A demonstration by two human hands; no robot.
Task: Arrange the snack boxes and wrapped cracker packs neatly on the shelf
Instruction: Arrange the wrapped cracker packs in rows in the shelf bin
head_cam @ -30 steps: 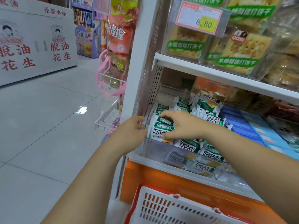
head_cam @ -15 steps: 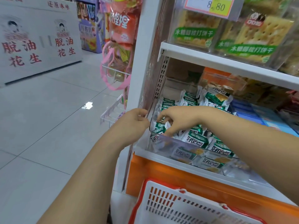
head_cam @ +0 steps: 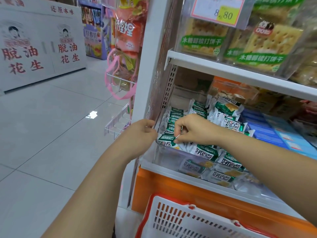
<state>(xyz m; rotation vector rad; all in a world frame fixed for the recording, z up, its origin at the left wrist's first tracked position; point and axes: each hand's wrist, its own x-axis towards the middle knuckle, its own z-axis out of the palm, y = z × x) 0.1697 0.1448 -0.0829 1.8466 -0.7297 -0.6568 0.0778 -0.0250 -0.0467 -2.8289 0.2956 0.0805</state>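
Observation:
Several green-and-white wrapped cracker packs (head_cam: 205, 152) lie in a clear-fronted bin on the lower shelf (head_cam: 173, 167), some stacked in a row at the left. My right hand (head_cam: 193, 129) pinches the corner of one cracker pack (head_cam: 167, 142) at the bin's front left. My left hand (head_cam: 140, 134) is curled against the bin's left wall, touching that same pack's end. Blue snack boxes (head_cam: 274, 134) lie in a row to the right. Clear boxes of soda crackers (head_cam: 260, 42) stand on the shelf above.
A white basket with red rim (head_cam: 188, 219) sits below the orange shelf base (head_cam: 171, 188). A wire rack (head_cam: 118, 122) and hanging snack bags (head_cam: 127, 40) stick out from the shelf's left end. Tiled floor stretches left toward a white display stand (head_cam: 39, 48).
My right hand moved from lying flat on the stacked packs to pinching one pack at the front left. My left hand stayed by the bin's left wall. The view shifted slightly.

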